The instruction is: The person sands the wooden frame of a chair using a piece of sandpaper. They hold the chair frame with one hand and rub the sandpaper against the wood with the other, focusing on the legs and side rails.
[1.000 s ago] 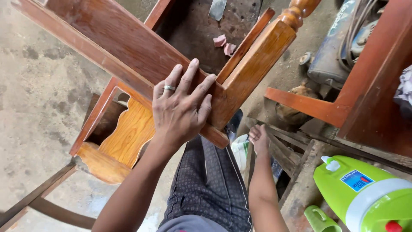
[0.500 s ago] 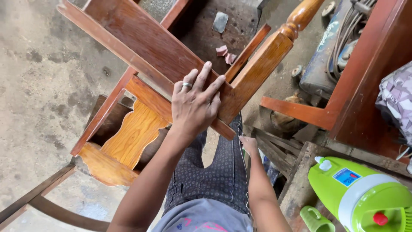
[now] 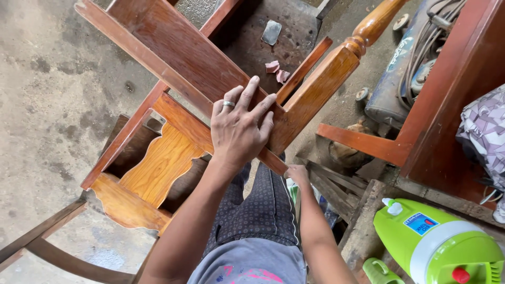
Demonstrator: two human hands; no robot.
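A reddish-brown wooden chair frame point(image 3: 173, 47) lies tilted across my lap, with a turned leg point(image 3: 336, 68) pointing up to the right. My left hand point(image 3: 241, 129), a ring on one finger, lies flat on the frame's broad rail with its fingers spread. It presses where the rail meets the leg. My right hand point(image 3: 297, 174) is lower, curled against the underside of the rail's near end. Its fingers are mostly hidden. A lighter carved back splat point(image 3: 158, 168) of the chair sits below left.
A lime-green and white jug point(image 3: 442, 247) stands at the bottom right on a rough wooden block point(image 3: 363, 231). A dark red wooden panel point(image 3: 452, 105) and a blue machine with cables point(image 3: 405, 68) are to the right. Small pink scraps point(image 3: 276, 71) lie on the concrete floor point(image 3: 47, 105).
My left hand stays pressed flat on the rail. My right hand has come a little closer to the rail's lower end. The view has shifted slightly.
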